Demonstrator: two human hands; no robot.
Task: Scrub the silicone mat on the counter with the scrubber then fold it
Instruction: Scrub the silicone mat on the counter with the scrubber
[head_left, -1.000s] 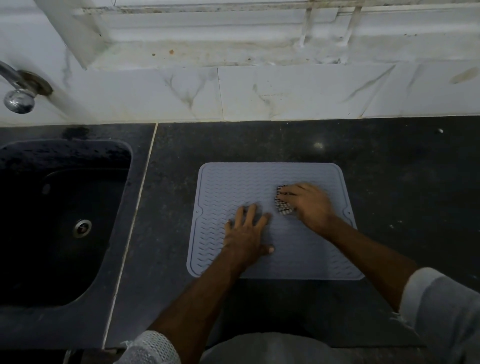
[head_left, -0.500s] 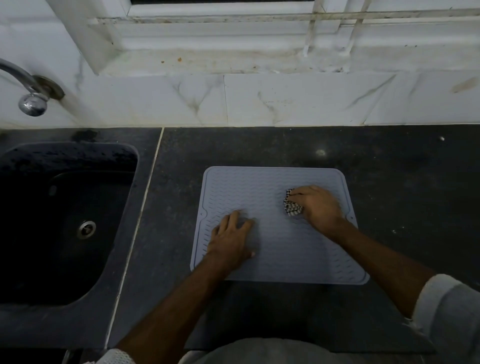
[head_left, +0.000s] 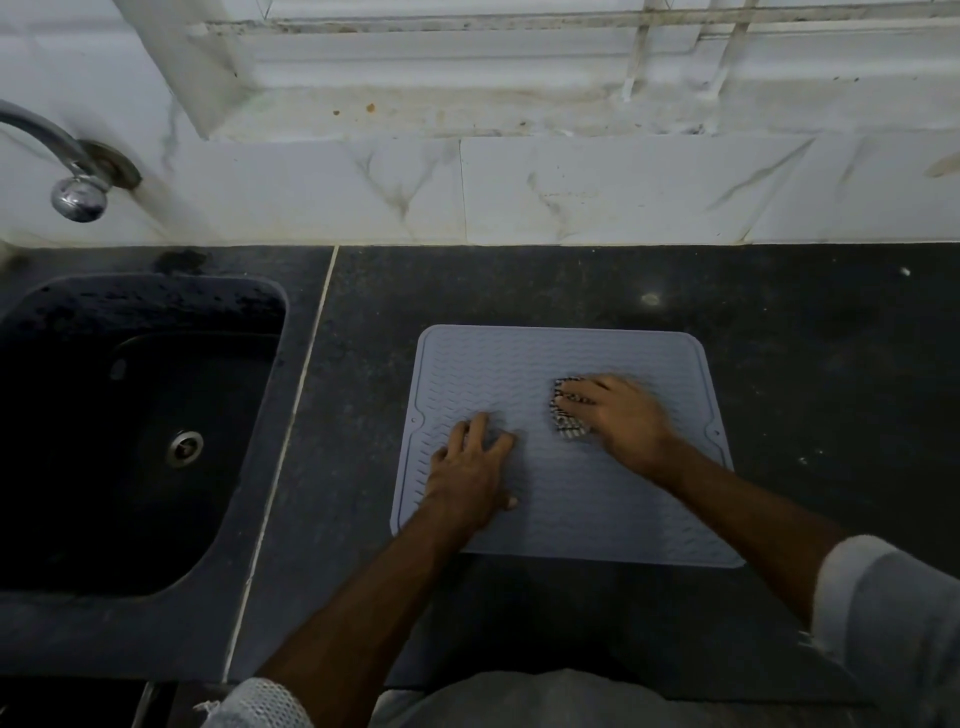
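A grey silicone mat (head_left: 498, 374) with a ribbed zigzag surface lies flat on the dark counter (head_left: 810, 374). My right hand (head_left: 621, 415) grips a black-and-white patterned scrubber (head_left: 563, 415) and holds it down on the mat's middle right part; the hand is blurred. My left hand (head_left: 470, 473) rests flat on the mat's left half, fingers spread, pressing it down.
A black sink (head_left: 135, 426) with a metal drain is set into the counter at the left, and a chrome tap (head_left: 78, 182) sticks out of the marble-tiled wall above it. A stained window ledge (head_left: 519, 109) runs along the back.
My left hand slid left across the mat. The right hand with the scrubber shifted a little up and right, then back left. The camera tilted up slightly.
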